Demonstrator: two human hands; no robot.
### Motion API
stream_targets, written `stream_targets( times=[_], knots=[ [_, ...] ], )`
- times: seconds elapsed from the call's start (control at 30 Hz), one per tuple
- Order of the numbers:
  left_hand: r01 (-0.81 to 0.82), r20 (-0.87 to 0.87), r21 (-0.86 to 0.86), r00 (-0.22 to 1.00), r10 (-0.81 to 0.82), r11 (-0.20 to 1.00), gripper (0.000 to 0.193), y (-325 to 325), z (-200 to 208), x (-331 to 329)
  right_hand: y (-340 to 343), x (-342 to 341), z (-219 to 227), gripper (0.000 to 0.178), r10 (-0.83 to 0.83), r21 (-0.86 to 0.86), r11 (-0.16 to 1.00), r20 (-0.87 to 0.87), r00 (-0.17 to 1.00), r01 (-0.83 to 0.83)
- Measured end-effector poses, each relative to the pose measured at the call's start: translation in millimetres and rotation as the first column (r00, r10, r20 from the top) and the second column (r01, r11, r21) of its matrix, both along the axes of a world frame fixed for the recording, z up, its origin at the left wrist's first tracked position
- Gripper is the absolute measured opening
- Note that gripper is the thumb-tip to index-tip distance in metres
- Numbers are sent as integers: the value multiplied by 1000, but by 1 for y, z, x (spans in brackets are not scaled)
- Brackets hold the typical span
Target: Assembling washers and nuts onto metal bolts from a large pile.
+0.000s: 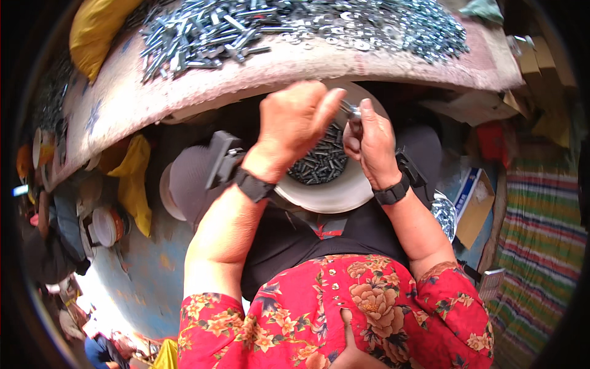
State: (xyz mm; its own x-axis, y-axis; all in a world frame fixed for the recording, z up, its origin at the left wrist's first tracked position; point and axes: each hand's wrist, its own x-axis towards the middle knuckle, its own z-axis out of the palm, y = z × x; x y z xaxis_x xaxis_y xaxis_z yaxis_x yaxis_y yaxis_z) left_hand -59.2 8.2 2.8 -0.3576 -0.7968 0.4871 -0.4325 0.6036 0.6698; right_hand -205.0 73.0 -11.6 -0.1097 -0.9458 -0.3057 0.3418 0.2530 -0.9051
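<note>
A small shiny metal bolt (349,109) is between my two hands, over a white bucket. My left hand (294,120) is closed, its thumb along the bolt's left end. My right hand (373,142) pinches the other end between thumb and curled fingers. The fingers hide most of the piece, so its full shape cannot be made out. Below my hands, the white bucket (329,200) stands between my knees with many dark threaded metal pieces (319,163) inside. Both wrists carry black straps with small black devices.
Ahead is a cloth-covered table (307,61) with heaps of metal sleeves (209,31), washers (350,27) and small shiny parts (430,31). A yellow bag (98,34) lies at its left end. On the right are a cardboard box (476,209) and a striped mat (541,240); a tub (107,226) stands left.
</note>
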Motion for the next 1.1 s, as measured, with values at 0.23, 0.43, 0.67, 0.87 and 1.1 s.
stream_targets(
  times=[0.23, 0.43, 0.67, 0.87, 1.1],
  knots=[
    [-346, 383, -422, 769, 511, 838, 16, -64, 7, 57, -2, -63, -8, 23, -164, -296, 955, -519, 839, 3],
    [-366, 562, -299, 679, 472, 881, 15, -73, 15, 57, -25, -113, 15, 10, -393, -443, 895, -719, 573, 58],
    [-402, 569, -275, 664, 485, 873, 13, -73, 9, 52, -77, -133, 30, 8, -504, -564, 824, -774, 383, -55],
    [-419, 238, -360, 823, 516, 834, 18, -82, 10, 50, -133, -134, 31, 10, -554, -596, 770, -802, 223, -229],
    [-289, -225, 158, 921, 319, 944, 19, -79, 15, 47, -205, -143, 42, 21, -334, -339, 881, -940, 73, -331]
  ],
)
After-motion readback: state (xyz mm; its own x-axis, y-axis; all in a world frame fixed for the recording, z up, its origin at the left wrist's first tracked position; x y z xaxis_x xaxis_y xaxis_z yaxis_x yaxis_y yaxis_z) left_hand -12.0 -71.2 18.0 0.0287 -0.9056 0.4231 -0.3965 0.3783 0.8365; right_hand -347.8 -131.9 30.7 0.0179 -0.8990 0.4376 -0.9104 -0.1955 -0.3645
